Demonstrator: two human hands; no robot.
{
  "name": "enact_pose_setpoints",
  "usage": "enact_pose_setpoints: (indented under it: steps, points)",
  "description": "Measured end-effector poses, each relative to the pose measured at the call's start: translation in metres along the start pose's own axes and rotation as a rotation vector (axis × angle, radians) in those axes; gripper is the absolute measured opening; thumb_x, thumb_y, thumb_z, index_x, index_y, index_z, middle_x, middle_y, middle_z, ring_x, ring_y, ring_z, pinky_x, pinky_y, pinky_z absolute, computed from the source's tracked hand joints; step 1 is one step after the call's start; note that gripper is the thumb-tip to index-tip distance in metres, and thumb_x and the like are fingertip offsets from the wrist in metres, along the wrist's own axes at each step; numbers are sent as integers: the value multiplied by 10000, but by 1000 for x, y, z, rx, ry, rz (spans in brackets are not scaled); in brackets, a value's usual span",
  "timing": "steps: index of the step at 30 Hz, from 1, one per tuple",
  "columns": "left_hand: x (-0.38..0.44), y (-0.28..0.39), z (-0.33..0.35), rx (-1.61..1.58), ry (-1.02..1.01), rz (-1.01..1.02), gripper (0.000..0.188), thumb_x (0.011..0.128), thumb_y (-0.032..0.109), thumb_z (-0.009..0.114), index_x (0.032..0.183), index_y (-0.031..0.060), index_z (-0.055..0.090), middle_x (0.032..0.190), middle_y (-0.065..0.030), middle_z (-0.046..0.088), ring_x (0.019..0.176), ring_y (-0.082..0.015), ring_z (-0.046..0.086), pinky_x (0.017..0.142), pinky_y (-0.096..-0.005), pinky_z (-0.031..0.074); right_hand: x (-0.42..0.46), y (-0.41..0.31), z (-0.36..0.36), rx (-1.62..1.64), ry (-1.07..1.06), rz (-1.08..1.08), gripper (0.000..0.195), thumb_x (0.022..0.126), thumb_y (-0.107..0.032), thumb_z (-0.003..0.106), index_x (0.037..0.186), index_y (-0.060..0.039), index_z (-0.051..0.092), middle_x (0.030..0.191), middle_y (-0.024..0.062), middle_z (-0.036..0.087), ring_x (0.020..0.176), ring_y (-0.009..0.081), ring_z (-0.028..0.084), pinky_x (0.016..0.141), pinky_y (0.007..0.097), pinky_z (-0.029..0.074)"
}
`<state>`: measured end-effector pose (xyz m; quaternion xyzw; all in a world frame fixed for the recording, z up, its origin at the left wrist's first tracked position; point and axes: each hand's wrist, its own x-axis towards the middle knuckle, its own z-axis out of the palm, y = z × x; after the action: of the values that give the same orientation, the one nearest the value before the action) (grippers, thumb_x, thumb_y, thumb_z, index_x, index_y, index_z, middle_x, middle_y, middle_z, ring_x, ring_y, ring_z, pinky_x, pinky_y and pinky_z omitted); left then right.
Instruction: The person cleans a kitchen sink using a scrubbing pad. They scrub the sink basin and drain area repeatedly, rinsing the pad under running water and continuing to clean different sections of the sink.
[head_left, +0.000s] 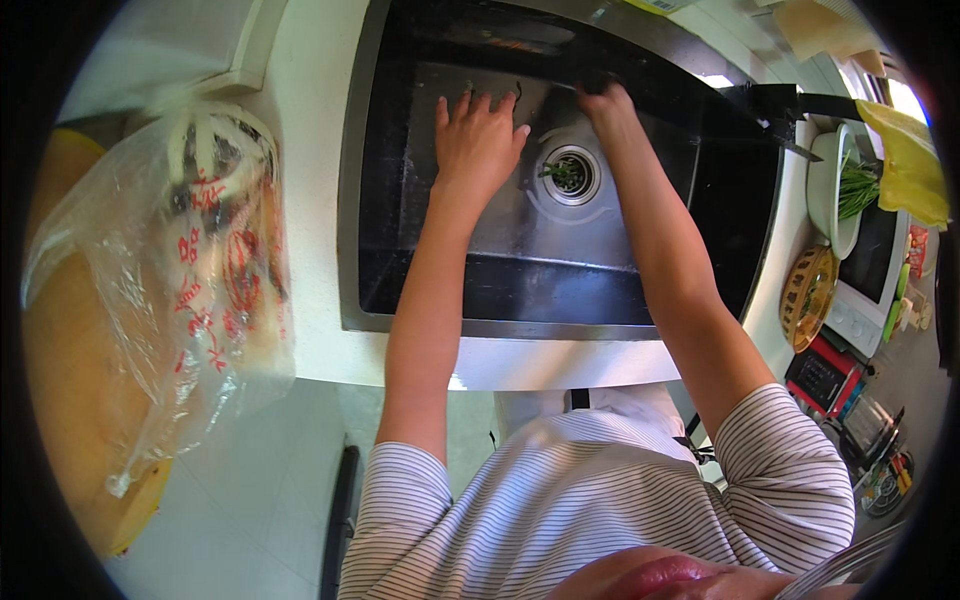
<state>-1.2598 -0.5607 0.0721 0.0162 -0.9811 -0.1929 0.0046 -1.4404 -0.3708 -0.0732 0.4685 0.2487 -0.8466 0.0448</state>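
Note:
Before me is a dark kitchen sink with a round metal drain strainer, which holds bits of chopped green stalks. My left hand is over the sink floor to the left of the drain, palm down, fingers spread, with nothing held. A dark strand of leaf lies by its fingertips. My right hand reaches to the far side of the sink, beyond the drain. Its fingers are in shadow against something dark, so what they touch or hold is hidden.
A clear plastic bag with red print covers the counter's left side. At the right are a black faucet, a yellow cloth, a white basin with green stalks, and a brown patterned bowl.

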Motion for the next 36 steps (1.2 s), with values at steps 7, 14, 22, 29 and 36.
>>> enact_pose_setpoints:
  steps: [7, 14, 22, 29, 36]
  points:
    - [11, -22, -18, -126, 280, -216, 287, 832, 165, 520, 1092, 63, 587, 1074, -151, 592, 992, -326, 553, 857, -398, 433, -67, 149, 78, -52, -34, 324, 245, 888, -229, 421, 1022, -118, 594, 1017, 90, 622, 956, 270, 580, 857, 489, 453]
    - [7, -33, -29, -293, 397, -284, 284, 842, 205, 527, 1078, 62, 594, 1061, -138, 598, 1001, -325, 548, 846, -397, 440, -58, 90, 60, -255, -101, 198, 292, 877, -243, 412, 1080, -109, 574, 1080, 121, 594, 1006, 301, 555, 907, 505, 416]
    - [11, -19, -30, -366, 383, -255, 294, 835, 220, 537, 1073, 60, 602, 1055, -153, 607, 994, -336, 553, 860, -408, 431, -24, -46, -4, -129, -21, -326, 256, 806, -130, 483, 1024, -76, 607, 1038, 156, 607, 970, 314, 574, 871, 476, 467]
    - [8, -30, -28, -389, 437, -281, 278, 840, 203, 527, 1066, 60, 602, 1034, -154, 609, 987, -332, 558, 855, -393, 438, -57, 158, 60, -990, -246, -179, 339, 786, -272, 565, 1060, -76, 610, 1061, 163, 606, 973, 307, 586, 864, 401, 478]
    - [3, -37, -34, -313, 411, -314, 262, 847, 189, 521, 1056, 53, 602, 1014, -153, 610, 972, -332, 558, 830, -403, 444, -97, 133, 55, -1975, -651, -856, 409, 800, -330, 594, 1117, -72, 584, 1052, 129, 623, 969, 213, 595, 835, 314, 488]
